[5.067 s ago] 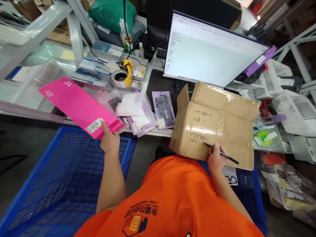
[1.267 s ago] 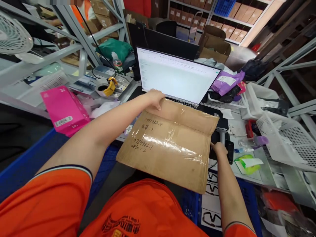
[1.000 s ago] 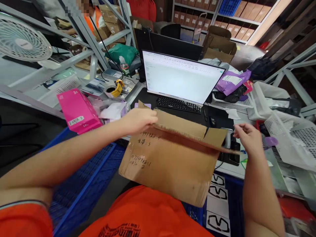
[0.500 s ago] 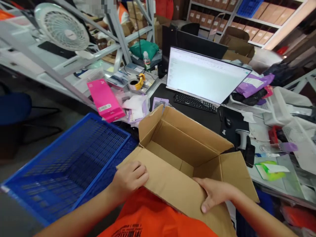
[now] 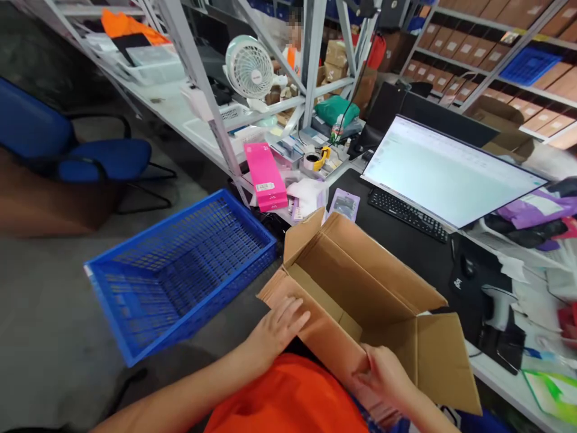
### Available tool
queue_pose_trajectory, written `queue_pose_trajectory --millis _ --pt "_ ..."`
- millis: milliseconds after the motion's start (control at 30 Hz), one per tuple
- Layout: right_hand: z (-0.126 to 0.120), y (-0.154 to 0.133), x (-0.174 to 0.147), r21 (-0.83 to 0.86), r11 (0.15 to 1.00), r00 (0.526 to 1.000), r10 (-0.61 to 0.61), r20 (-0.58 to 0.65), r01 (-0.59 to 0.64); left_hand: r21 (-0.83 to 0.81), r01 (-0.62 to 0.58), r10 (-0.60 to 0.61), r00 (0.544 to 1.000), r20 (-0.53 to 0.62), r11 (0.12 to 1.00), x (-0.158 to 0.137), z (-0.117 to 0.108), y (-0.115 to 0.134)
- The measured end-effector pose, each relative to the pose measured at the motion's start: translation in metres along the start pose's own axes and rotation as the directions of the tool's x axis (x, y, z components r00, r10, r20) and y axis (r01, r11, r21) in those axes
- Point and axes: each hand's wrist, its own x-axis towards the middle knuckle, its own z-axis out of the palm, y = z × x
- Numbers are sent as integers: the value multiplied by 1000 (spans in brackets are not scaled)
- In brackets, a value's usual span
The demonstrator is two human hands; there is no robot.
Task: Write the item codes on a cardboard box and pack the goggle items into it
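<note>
An open cardboard box (image 5: 333,319) stands in front of my body at the desk edge, its flaps folded outward. Its visible inside holds nothing but bare cardboard. My left hand (image 5: 280,328) lies on the near flap towards the left corner, fingers stretched out and touching the cardboard. Farther right along that side, my right hand (image 5: 383,371) grips the near edge of the box, with part of its fingers hidden. To the left of the box is a blue plastic crate (image 5: 180,288) with slotted walls and nothing visible in it.
Behind the box are a monitor (image 5: 451,174), a keyboard (image 5: 406,213) and a barcode scanner (image 5: 498,307). A pink box (image 5: 265,174), a tape dispenser (image 5: 318,158) and a purple package (image 5: 345,204) lie on the desk. A blue chair (image 5: 103,159) stands at far left; a person is in the background.
The view has swung left, showing more of the chair and crate. The near flap now tilts more steeply downward. My left hand's fingers have straightened from a curled hold.
</note>
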Motion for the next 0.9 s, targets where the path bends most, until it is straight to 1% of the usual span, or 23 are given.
queue_pose_trajectory --millis 67,100,133,167,200,233,267,300,333,367,433,467,500,533,567,600,633,667,700,733,767,833,900 --pt "11 -17 7 -69 997 999 -43 4 43 -42 -53 57 992 115 998 -1 2 -3" --pt "16 -25 11 -110 991 997 -78 19 80 -62 -42 55 973 224 997 1 3 -7" --pt "20 -34 17 -152 981 993 -115 40 120 -73 12 17 922 388 997 3 4 -10" --pt "25 -44 23 -192 969 987 -146 68 156 -70 90 -35 827 561 993 5 6 -15" --pt "29 -53 31 -233 954 981 -166 103 186 -57 166 -76 698 712 984 6 7 -19" --pt "33 -62 39 -272 939 974 -177 144 210 -43 221 -94 573 814 974 4 9 -22" --pt "37 -71 48 -305 926 967 -173 185 224 -37 252 -92 480 872 967 0 10 -24" --pt "39 -79 56 -334 914 963 -163 216 229 -39 264 -83 433 897 964 -5 12 -25" --pt "40 -87 63 -358 905 959 -150 239 230 -43 269 -78 424 902 962 -13 13 -25" --pt "38 -94 69 -378 896 956 -139 257 232 -46 274 -79 429 900 960 -22 14 -25" --pt "28 -106 77 -338 901 948 -189 256 272 -56 301 -83 431 899 952 -41 17 -21" --pt "18 -110 80 -244 916 934 -260 246 320 -63 318 -87 435 896 946 -50 19 -20" --pt "5 -114 83 -94 922 912 -351 214 377 -69 338 -93 440 893 938 -58 22 -19" --pt "-12 -117 87 88 898 885 -441 152 432 -71 359 -103 442 891 931 -65 25 -19" --pt "-32 -120 94 276 836 859 -508 61 475 -74 378 -111 446 888 923 -70 28 -20" --pt "-56 -124 105 424 762 850 -526 -38 490 -74 392 -121 450 885 917 -73 31 -23" --pt "-81 -127 120 502 705 849 -513 -125 500 -70 402 -133 454 881 913 -73 32 -26" --pt "-109 -132 140 560 666 862 -464 -206 493 -65 413 -145 457 877 908 -72 33 -30" --pt "-137 -136 164 604 659 891 -378 -250 449 -58 425 -162 464 871 903 -69 33 -35" --pt "-165 -140 191 642 682 937 -235 -260 349 -50 439 -183 472 862 897 -65 33 -41" --pt "-191 -145 221 672 704 963 -68 -260 231 -43 455 -203 478 855 890 -60 32 -46" --pt "-235 -152 280 682 718 955 84 -284 139 -36 483 -233 483 844 875 -47 29 -56" --pt "-264 -156 334 698 713 936 197 -292 68 -26 505 -239 452 859 863 -33 28 -64"
